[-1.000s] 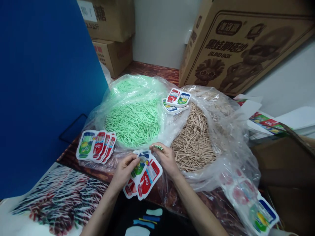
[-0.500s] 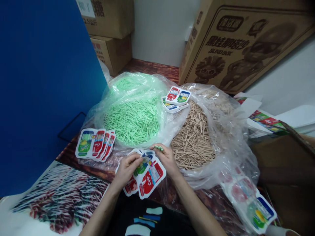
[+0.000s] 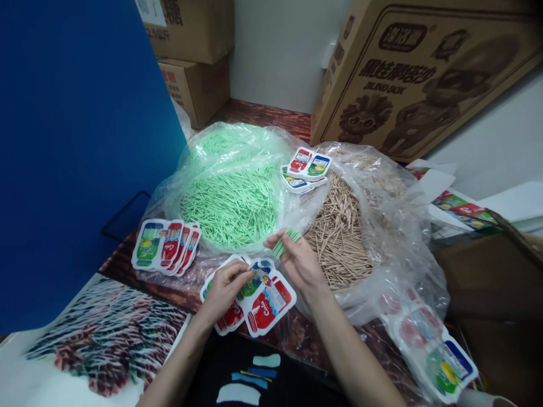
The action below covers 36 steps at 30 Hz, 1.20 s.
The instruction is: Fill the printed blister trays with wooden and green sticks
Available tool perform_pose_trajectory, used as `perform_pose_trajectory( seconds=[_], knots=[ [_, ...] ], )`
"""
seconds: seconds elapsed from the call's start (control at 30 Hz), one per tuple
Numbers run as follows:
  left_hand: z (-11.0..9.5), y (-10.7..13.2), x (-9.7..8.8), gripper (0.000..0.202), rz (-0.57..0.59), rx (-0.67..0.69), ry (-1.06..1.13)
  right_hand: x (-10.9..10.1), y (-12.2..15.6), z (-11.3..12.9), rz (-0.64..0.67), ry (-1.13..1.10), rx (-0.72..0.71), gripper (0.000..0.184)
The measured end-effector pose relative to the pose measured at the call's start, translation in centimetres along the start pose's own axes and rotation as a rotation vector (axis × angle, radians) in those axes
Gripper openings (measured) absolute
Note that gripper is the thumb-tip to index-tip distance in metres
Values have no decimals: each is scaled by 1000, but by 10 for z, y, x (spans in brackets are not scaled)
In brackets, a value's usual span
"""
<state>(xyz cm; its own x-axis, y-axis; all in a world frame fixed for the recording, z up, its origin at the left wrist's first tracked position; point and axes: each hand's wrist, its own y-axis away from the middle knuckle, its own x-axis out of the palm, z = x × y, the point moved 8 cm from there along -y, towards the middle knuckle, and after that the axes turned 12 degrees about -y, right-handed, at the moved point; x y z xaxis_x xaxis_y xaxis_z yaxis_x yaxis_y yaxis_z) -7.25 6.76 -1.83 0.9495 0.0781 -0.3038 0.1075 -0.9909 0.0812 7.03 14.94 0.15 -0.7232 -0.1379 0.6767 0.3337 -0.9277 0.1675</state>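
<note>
My left hand [image 3: 229, 285] pinches a can-shaped printed pouch [image 3: 266, 305] at its upper green part; the red Cola half faces up. Another such pouch [image 3: 231, 320] lies partly hidden under it and my hand. My right hand [image 3: 301, 260] is raised to the right of the pouches, its fingers closed on a small bundle of light green sticks [image 3: 285, 243]. Behind my hands a clear plastic bag holds a heap of green sticks [image 3: 231, 206]. To its right, another clear bag holds brown sticks [image 3: 339, 243].
Several pouches [image 3: 146, 246] lie overlapped at the left, with more pouches [image 3: 309, 164] between the bags. Another pouch strip [image 3: 452, 367] lies at the lower right. A blue panel [image 3: 85, 169] stands at the left. Cardboard boxes [image 3: 203, 90] and a large carton [image 3: 399, 107] stand behind.
My right hand has moved up and to the right, away from the pouch, and the green sticks show more fully. The front pouch has turned and shifted slightly right in my left hand.
</note>
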Motion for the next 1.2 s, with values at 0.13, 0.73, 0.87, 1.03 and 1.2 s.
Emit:
perform_pose_trajectory(
  seconds=[0.13,0.73,0.87,1.03,1.2],
  knots=[
    [2,-2,7,16,10,-54,73,12,-7,1,36,-111,117,18],
    [24,-23,10,22,-161,-188,373,37,-28,-4,109,115,186,32],
    [27,-32,7,24,-152,-194,388,47,-64,9,117,221,65,28],
    [32,-24,8,25,-105,-231,381,47,-103,28,64,545,-116,15],
    [33,-24,0,23,-177,-208,409,55,-97,28,125,353,-52,18]
  ],
)
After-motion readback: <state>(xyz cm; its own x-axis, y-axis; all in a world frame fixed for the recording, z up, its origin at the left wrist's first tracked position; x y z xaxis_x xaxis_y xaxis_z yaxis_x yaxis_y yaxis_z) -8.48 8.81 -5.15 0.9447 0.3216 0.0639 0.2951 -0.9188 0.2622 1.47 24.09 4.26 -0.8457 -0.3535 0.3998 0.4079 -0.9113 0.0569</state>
